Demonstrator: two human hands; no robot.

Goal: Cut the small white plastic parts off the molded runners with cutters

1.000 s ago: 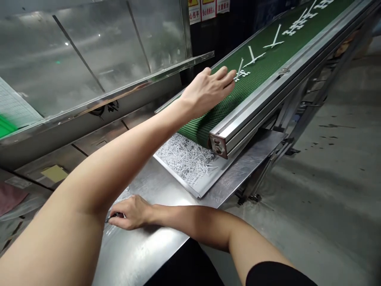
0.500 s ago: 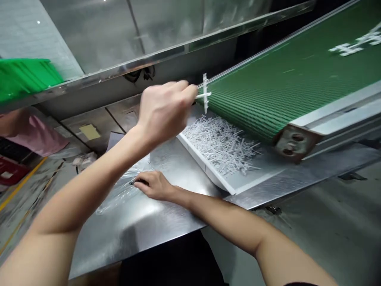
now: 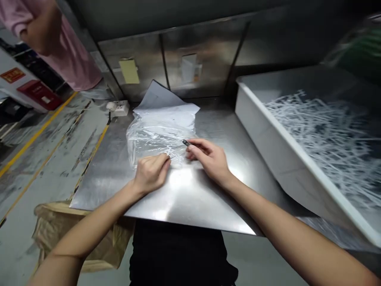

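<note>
My left hand [image 3: 151,171] is closed on a small white branched plastic piece [image 3: 170,151], whose thin arms stick out past the fingertips, low over the metal table [image 3: 190,202]. Just to its right, my right hand [image 3: 210,158] pinches a small dark tool [image 3: 186,142] with a narrow tip pointing left; its exact kind cannot be made out. A clear plastic bag [image 3: 149,137] lies flat behind both hands, with bluish-white sheets [image 3: 166,104] at its far end. The two hands are close together, a short gap between them.
On the right stands a large white tray [image 3: 262,119] with a heap of thin white plastic pieces [image 3: 324,135]. A power socket [image 3: 120,108] sits at the table's far left corner. Below left is a brown bag [image 3: 59,226]. A person in pink [image 3: 71,59] stands beyond.
My left hand has come down from beside the green conveyor belt with the white plastic piece, to near my right hand. The view has swung left; the tool stays in my right hand.
</note>
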